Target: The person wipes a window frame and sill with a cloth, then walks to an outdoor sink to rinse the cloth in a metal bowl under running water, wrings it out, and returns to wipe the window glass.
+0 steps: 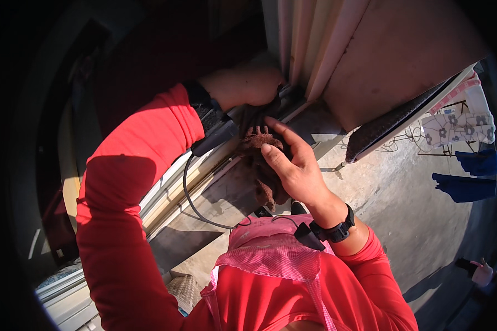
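Observation:
A bunched brown cloth [265,142] hangs over the sill track of a window or door frame, partly in sun and partly in shadow. My right hand [302,173] holds it, the thumb pressed on its folds and the index finger stretched along its far side. Farther up, my left hand [259,86] reaches in shadow to the bottom corner of the pale frame [304,53]. Its fingertips are hidden, so its grip cannot be made out. Dark folds of cloth lie just below that hand. Both wrists wear black straps.
A light metal track [170,198] runs diagonally beside me. From the left wrist device a black cable [186,186] loops to my pink apron [269,252]. At right stand an open panel [397,120] and a drying rack with a flowered cloth [459,129] and blue cloths [466,188].

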Demonstrator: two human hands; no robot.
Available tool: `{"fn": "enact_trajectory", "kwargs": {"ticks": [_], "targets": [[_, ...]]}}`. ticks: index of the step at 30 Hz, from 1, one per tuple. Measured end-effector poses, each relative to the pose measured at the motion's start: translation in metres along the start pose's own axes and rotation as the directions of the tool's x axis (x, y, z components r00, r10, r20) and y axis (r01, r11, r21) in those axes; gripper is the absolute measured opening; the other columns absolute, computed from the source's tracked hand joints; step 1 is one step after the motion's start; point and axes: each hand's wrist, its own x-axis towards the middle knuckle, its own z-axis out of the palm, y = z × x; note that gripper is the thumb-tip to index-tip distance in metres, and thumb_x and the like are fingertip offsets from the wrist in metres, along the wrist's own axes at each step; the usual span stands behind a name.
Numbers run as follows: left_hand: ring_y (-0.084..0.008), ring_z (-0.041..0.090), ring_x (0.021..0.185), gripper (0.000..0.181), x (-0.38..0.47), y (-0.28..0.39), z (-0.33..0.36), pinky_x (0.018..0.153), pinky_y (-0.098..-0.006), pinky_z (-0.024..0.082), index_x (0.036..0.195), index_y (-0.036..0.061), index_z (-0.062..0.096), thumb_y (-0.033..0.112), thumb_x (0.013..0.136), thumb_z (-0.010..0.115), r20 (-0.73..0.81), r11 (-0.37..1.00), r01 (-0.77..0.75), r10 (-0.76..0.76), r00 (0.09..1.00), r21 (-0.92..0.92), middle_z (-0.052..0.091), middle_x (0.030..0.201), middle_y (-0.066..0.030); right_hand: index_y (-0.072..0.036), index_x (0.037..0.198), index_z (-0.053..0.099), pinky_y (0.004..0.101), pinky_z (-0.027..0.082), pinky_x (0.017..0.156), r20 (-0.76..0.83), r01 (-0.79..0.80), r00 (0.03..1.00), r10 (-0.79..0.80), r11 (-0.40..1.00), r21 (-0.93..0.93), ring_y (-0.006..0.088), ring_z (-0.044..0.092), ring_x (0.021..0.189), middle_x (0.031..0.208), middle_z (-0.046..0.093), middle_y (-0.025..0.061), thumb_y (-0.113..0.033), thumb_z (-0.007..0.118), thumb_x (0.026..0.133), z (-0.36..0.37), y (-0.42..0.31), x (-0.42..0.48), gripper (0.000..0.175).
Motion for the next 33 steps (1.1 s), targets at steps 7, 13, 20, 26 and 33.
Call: {"fn": "enact_trajectory", "kwargs": {"ticks": [7, 13, 20, 26, 33], "targets": [[-0.0362, 0.065, 0.096, 0.029, -0.049, -0.028, 0.004, 0.083, -0.0432, 0.052, 0.116, 0.007, 0.066, 0.011, 0.089, 0.056, -0.118, 0.985, -0.169, 0.17, 0.978, 0.015, 0.067, 0.104, -0.0192, 0.005, 0.14, 0.043, 0.0247, 0.042, 0.097, 0.053, -0.064, 0.997, 0.062, 0.997, 0.046, 0.0101, 0.053, 0.108, 0.118, 0.06, 0.0054, -0.013, 0.058, 0.098, -0.002, 0.003, 0.0, 0.048], [-0.0355, 0.066, 0.09, 0.027, -0.03, -0.014, 0.016, 0.08, -0.0419, 0.052, 0.116, 0.0059, 0.064, 0.017, 0.092, 0.058, -0.52, 0.934, -0.273, 0.119, 0.846, -0.229, 0.068, 0.098, -0.0176, 0.005, 0.137, 0.046, 0.0264, 0.044, 0.096, 0.04, 0.019, 0.999, -0.017, 0.999, -0.05, 0.0122, 0.056, 0.107, 0.118, 0.062, 0.0087, -0.015, 0.059, 0.098, -0.001, -0.001, 0.003, 0.045], [-0.0334, 0.067, 0.093, 0.031, -0.021, -0.01, 0.032, 0.08, -0.0406, 0.053, 0.117, 0.0033, 0.063, 0.021, 0.091, 0.063, -0.52, 0.933, -0.24, 0.069, 0.851, -0.269, 0.068, 0.104, -0.0194, 0.005, 0.14, 0.043, 0.0263, 0.042, 0.098, -0.012, -0.046, 0.999, 0.045, 0.999, -0.01, 0.012, 0.054, 0.11, 0.121, 0.061, 0.0088, -0.016, 0.059, 0.099, -0.005, -0.001, 0.001, 0.05], [-0.0314, 0.067, 0.094, 0.04, -0.012, -0.016, 0.012, 0.084, -0.0398, 0.053, 0.134, 0.0065, 0.055, 0.016, 0.094, 0.054, -0.166, 0.944, -0.092, 0.04, 0.985, -0.317, 0.067, 0.11, -0.0202, 0.006, 0.138, 0.045, 0.0259, 0.042, 0.098, -0.001, -0.01, 1.0, 0.01, 0.998, -0.054, 0.0117, 0.054, 0.111, 0.122, 0.061, 0.0094, -0.015, 0.06, 0.098, -0.004, -0.003, 0.001, 0.048], [-0.0344, 0.064, 0.104, 0.049, -0.03, -0.007, 0.011, 0.093, -0.0403, 0.05, 0.137, 0.0053, 0.052, 0.014, 0.09, 0.051, -0.098, 0.957, -0.008, -0.022, 0.995, -0.291, 0.063, 0.118, -0.0234, 0.004, 0.137, 0.048, 0.0236, 0.043, 0.096, 0.013, -0.003, 1.0, 0.004, 0.998, -0.065, 0.009, 0.054, 0.108, 0.118, 0.063, 0.0053, -0.013, 0.06, 0.098, 0.001, -0.005, 0.002, 0.044]]}}
